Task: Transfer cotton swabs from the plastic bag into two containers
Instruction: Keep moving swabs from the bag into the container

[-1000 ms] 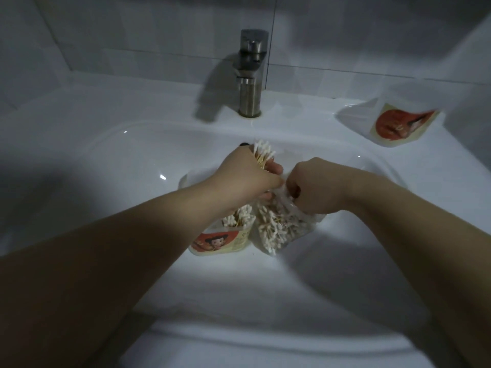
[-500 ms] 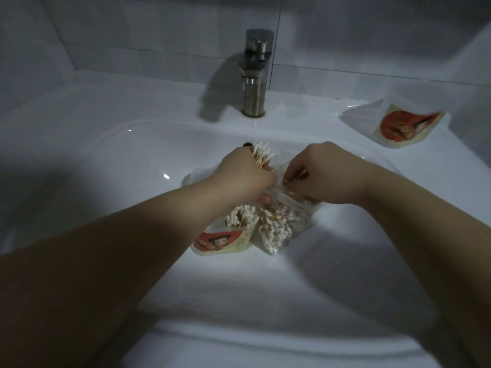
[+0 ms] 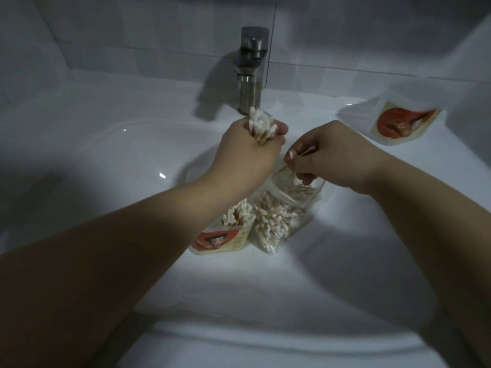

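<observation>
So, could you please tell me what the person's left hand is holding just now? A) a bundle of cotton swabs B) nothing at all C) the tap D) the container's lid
A: the left hand grips a bundle of cotton swabs, with their white tips sticking up above the curled fingers.

The room is dim; one pool of light falls from near the camera onto the middle of the sink (image 3: 239,301); the corners fade to dark grey; the tap (image 3: 251,73) throws a wide shadow to its left; the arms (image 3: 79,274) cast dark shadows on the sink; a small glint (image 3: 162,176) shines at the left; the cotton swabs (image 3: 268,221) look pale and fuzzy; lines bend near the edges.
</observation>
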A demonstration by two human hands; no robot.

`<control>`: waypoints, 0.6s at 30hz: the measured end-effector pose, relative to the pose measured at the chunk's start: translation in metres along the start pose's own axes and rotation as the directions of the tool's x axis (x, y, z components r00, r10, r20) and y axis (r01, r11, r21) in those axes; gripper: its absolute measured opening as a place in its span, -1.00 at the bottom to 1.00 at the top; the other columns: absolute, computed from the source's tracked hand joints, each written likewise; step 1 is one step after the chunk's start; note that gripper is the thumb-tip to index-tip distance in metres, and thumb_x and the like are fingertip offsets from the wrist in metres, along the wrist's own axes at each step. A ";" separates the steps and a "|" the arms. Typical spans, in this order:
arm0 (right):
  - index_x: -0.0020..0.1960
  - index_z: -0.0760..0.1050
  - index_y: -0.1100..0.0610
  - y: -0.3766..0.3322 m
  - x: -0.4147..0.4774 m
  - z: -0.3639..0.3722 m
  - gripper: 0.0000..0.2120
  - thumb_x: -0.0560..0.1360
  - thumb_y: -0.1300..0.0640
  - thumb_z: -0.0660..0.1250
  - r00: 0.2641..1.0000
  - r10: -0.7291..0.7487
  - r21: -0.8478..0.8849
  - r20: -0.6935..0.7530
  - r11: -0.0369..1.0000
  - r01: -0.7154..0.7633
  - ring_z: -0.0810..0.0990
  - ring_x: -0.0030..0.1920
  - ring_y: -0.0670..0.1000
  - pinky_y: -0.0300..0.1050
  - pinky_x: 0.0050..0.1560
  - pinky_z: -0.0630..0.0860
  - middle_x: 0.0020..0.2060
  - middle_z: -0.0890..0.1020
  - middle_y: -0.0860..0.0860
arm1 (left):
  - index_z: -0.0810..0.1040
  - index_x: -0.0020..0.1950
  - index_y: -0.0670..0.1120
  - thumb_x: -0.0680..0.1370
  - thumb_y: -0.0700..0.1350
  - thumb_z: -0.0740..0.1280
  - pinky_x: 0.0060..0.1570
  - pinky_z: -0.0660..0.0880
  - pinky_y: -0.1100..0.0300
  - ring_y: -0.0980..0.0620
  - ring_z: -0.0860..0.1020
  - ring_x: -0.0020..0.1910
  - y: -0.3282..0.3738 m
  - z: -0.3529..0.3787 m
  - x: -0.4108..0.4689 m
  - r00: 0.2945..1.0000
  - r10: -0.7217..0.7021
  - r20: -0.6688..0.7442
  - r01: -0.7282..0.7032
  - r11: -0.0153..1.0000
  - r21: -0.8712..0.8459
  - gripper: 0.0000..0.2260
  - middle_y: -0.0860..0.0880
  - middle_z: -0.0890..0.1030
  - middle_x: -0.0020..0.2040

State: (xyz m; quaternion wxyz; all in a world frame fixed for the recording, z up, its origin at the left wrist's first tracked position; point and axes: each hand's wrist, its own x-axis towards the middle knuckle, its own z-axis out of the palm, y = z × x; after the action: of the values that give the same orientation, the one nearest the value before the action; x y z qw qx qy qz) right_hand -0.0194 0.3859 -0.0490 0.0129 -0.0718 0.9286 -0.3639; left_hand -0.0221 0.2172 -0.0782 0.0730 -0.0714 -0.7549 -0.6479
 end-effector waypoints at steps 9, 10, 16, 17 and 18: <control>-0.16 0.68 0.19 -0.001 0.000 -0.008 -0.93 0.45 0.31 0.45 0.999 0.007 0.181 -0.051 0.983 0.003 0.61 -0.44 -0.05 -0.30 -0.37 0.54 -0.43 0.67 0.09 | 0.51 -0.24 0.01 0.59 -0.20 0.37 0.22 0.55 -0.30 -0.24 0.65 0.16 -0.005 -0.004 -0.004 0.958 -0.208 0.200 0.195 0.978 0.080 -0.78 -0.21 0.69 0.03; -0.15 0.67 0.23 -0.001 0.000 -0.009 -0.93 0.46 0.34 0.43 0.998 0.016 0.257 -0.053 0.966 -0.001 0.60 -0.45 -0.05 -0.31 -0.38 0.53 -0.44 0.65 0.09 | 0.51 -0.26 0.02 0.59 -0.22 0.36 0.21 0.57 -0.28 -0.18 0.67 0.13 -0.005 -0.004 -0.004 0.953 -0.219 0.211 0.216 0.976 0.037 -0.75 -0.18 0.70 0.01; -0.15 0.61 0.31 0.001 0.003 -0.003 -0.89 0.50 0.44 0.35 0.999 0.032 0.520 0.032 0.853 -0.044 0.58 -0.44 -0.02 -0.23 -0.37 0.53 -0.46 0.59 0.07 | 0.46 -0.14 -0.01 0.63 -0.33 0.28 0.08 0.66 -0.05 -0.13 0.70 0.04 -0.002 -0.005 -0.005 0.904 -0.283 0.319 0.375 0.884 -0.278 -0.75 -0.12 0.63 -0.13; -0.15 0.60 0.31 0.001 0.003 -0.001 -0.89 0.51 0.43 0.35 0.998 0.021 0.556 0.052 0.830 -0.047 0.58 -0.43 0.00 -0.21 -0.35 0.55 -0.45 0.60 0.09 | 0.44 -0.09 -0.05 0.63 -0.34 0.28 0.04 0.68 -0.09 -0.12 0.72 0.02 -0.002 -0.006 -0.005 0.894 -0.286 0.346 0.395 0.867 -0.303 -0.79 -0.10 0.68 -0.16; -0.14 0.59 0.31 0.001 0.004 0.001 -0.90 0.52 0.43 0.35 0.997 0.011 0.585 0.070 0.809 -0.050 0.58 -0.42 0.03 -0.18 -0.32 0.58 -0.43 0.60 0.12 | 0.44 -0.07 -0.07 0.63 -0.34 0.29 -0.04 0.70 -0.05 -0.10 0.73 -0.01 -0.001 -0.006 -0.006 0.884 -0.280 0.374 0.404 0.860 -0.311 -0.81 -0.09 0.71 -0.18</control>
State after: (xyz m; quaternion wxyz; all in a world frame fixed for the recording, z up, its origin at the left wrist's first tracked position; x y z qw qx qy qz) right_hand -0.0232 0.3857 -0.0506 0.0697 -0.0611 0.7713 -0.6297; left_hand -0.0162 0.2109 -0.0799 -0.1818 -0.0501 -0.6169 -0.7641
